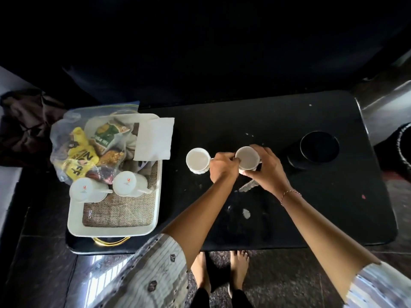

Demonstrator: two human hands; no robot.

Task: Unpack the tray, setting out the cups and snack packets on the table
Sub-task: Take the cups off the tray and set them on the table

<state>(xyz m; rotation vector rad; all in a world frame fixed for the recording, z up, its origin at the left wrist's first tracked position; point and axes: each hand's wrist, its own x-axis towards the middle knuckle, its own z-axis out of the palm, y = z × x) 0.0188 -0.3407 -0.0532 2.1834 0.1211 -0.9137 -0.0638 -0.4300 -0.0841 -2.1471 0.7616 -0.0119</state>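
A white tray (76, 227) sits on the left end of the black table (322, 207). On its burlap liner lie two white cups upside down (84, 189) (127, 182). Behind them a clear bag of snack packets (77, 156) spills over the tray's far left corner. Two white cups stand upright on the table's middle. My left hand (223, 167) is between them, fingers closed around the handle of the left cup (198, 160). Around the right cup (247, 158) my right hand (268, 168) is wrapped.
A white napkin (154, 138) lies over the tray's far right corner. A round black container (319, 146) stands on the table to the right. Dark cloth (26, 123) is heaped at far left. My bare feet (220, 270) are under the table's near edge.
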